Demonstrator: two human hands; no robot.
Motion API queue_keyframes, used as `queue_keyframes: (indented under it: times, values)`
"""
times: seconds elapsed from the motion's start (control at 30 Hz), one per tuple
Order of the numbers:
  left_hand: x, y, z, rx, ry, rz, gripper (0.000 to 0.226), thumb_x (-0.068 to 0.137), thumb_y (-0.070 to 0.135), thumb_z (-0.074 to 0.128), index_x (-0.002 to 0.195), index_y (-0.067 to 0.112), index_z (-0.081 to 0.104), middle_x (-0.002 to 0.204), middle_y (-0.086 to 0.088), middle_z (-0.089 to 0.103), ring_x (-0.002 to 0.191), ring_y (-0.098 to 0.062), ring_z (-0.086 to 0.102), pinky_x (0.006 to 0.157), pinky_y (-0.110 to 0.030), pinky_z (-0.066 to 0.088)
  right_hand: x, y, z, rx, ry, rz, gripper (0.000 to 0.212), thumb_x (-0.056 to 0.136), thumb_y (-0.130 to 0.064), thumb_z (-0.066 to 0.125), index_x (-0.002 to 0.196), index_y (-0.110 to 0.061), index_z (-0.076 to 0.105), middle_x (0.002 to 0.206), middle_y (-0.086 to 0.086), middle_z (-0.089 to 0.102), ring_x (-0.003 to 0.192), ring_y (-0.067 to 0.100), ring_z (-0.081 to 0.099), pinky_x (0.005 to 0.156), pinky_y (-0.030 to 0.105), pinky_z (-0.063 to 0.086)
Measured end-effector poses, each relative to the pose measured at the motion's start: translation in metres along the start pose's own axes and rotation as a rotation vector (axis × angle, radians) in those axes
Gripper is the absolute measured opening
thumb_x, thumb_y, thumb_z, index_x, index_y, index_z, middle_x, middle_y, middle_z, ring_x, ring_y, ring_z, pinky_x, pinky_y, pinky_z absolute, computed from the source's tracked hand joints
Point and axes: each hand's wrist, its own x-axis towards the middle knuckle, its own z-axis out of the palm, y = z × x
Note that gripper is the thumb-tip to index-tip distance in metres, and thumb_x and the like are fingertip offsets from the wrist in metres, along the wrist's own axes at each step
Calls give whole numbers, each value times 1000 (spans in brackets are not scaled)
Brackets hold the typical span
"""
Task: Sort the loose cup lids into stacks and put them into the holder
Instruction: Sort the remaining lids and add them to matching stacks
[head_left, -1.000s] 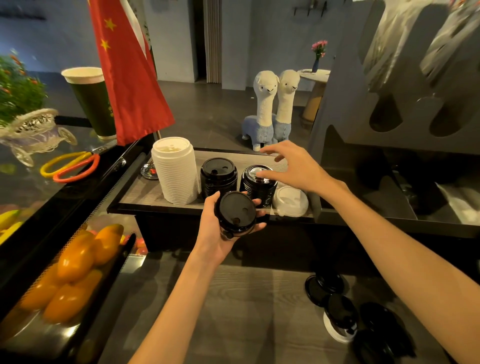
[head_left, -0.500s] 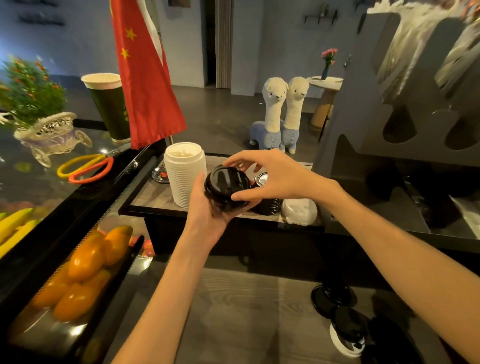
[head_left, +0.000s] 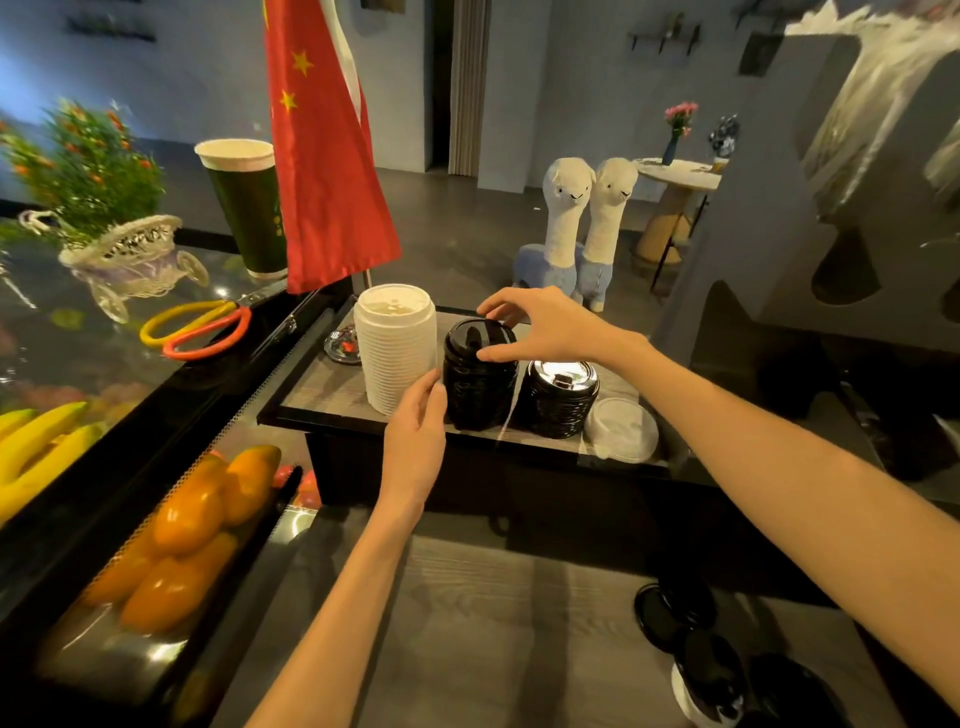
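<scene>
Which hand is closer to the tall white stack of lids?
Left. The left hand is right beside the tall white stack of lids, at its lower right edge. The right hand is farther right, over the taller black lid stack.

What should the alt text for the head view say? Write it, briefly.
A person's right hand pinches the top of a tall stack of black plastic cup lids on a grey tray, while the left hand steadies its side, between a white lid stack and a shorter black stack.

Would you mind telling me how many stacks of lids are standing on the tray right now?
3. A tall white stack at the left, a black stack in the middle between both hands, and a shorter black stack to its right. A single clear lid lies beside them.
</scene>
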Motion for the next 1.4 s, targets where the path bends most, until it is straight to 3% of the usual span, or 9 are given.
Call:
queue_keyframes:
  times: [0.07, 0.17, 0.3, 0.6, 0.73, 0.9, 1.13, 1.33, 1.4]
  values:
    - [2, -4, 2, -34, -19, -28, 43, 110, 32, 41, 153, 28, 45, 144, 19, 46, 135, 3, 36, 108, -18, 30, 1, 0, 2, 2, -5, 4, 61, 87, -42, 80, 139, -16, 58, 130, 1, 66, 116, 12, 62, 96, 23, 51]
    - [7, -10, 5, -71, -28, -55, 44, 110, 35, 39, 153, 29, 44, 155, 10, 45, 144, -8, 37, 122, -33, 30, 1, 3, 3, -7, -17, 18, 61, 87, -42, 80, 138, -16, 59, 130, 1, 67, 116, 11, 62, 90, 16, 48]
    - [12, -18, 5, -79, -42, -64, 45, 110, 38, 39, 153, 28, 46, 153, 7, 50, 144, -10, 42, 123, -42, 33, 1, 5, 7, -17, -33, 29, 63, 87, -44, 80, 139, -17, 59, 132, 1, 66, 115, 11, 62, 92, 19, 51]
    - [15, -25, 2, -42, -86, -20, 46, 109, 41, 39, 152, 29, 46, 152, 9, 50, 142, -8, 43, 122, -42, 36, 2, 7, 9, -89, -80, 69, 72, 86, -54, 75, 147, -21, 55, 144, 2, 60, 127, 20, 60, 98, 29, 49]
    - [6, -16, -1, 1, -4, 28, 41, 109, 37, 40, 147, 26, 52, 140, 11, 57, 134, -10, 52, 112, -29, 42, -14, -1, 7, -122, 5, 47, 77, 85, -61, 73, 149, -25, 51, 150, -3, 54, 132, 17, 54, 110, 42, 47]
    - [-29, -4, 2, -4, 125, 155, 22, 108, 26, 48, 121, 18, 63, 111, 3, 69, 104, -8, 67, 92, -25, 55, -81, 4, 7, 112, 283, -9, 41, 94, -37, 74, 130, -20, 67, 124, -8, 69, 105, 3, 67, 88, 17, 55]
    - [-87, -62, 59, 33, -212, 49, 18, 106, 19, 52, 99, 17, 68, 87, -7, 73, 81, -23, 71, 71, -29, 58, -226, 39, 24, 267, 255, 221, 22, 95, -25, 75, 117, -26, 74, 105, -22, 71, 94, -7, 67, 75, 13, 52]
    - [-133, -137, 129, 265, -568, -68, 7, 102, 17, 61, 98, 18, 68, 84, 1, 75, 74, -10, 70, 71, -35, 60, -347, 117, 82, 326, 178, 514, 19, 92, -26, 78, 110, -29, 74, 100, -15, 75, 92, 0, 71, 74, 20, 55]
    - [-150, -160, 156, 384, -699, -42, 6, 98, 18, 67, 103, 16, 69, 89, 5, 74, 78, -3, 69, 77, -28, 59, -389, 146, 108, 265, 104, 648, 22, 90, -30, 80, 110, -32, 72, 94, -15, 74, 90, 0, 71, 76, 25, 57]
